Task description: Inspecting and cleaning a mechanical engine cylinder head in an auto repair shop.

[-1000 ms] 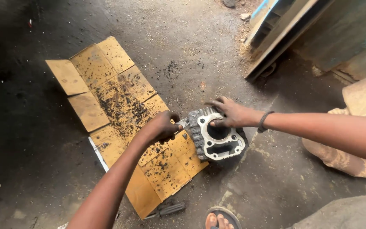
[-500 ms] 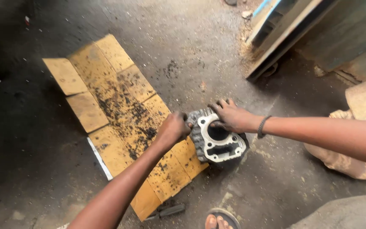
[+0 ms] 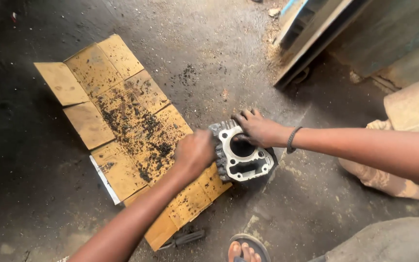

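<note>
engine cylinder [image 3: 242,156]: on floor, edge over cardboard [image 3: 122,126]. our right hand [image 3: 258,128] clamps its top; left hand [image 3: 193,153] closed at its fins, contents unclear. we judge it heavy, rigid, greasy; grip by fins.

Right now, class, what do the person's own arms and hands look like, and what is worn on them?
Both arms are bare, with no sleeves or gloves. The right hand has a dark band round its wrist. The left hand wears nothing.
</note>
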